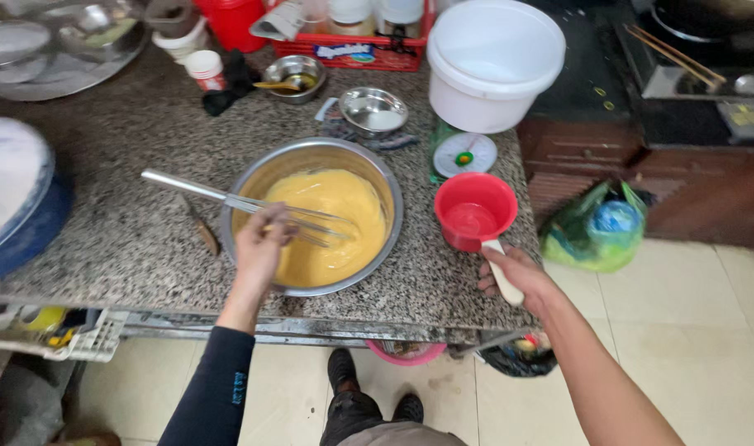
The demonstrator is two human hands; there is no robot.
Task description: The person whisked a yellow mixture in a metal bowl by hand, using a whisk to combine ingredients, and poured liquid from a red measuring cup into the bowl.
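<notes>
Bowl (312, 216) – ladle (474, 216) gap (narrow) passable.

You have one view only, from the camera on your head. It looks steeply down and forward over the granite counter (129, 239), near enough that both forearms enter from the bottom edge. Your feet show on the tiled floor (707, 330) below. The far counter edge seems cut off at the top.
</notes>
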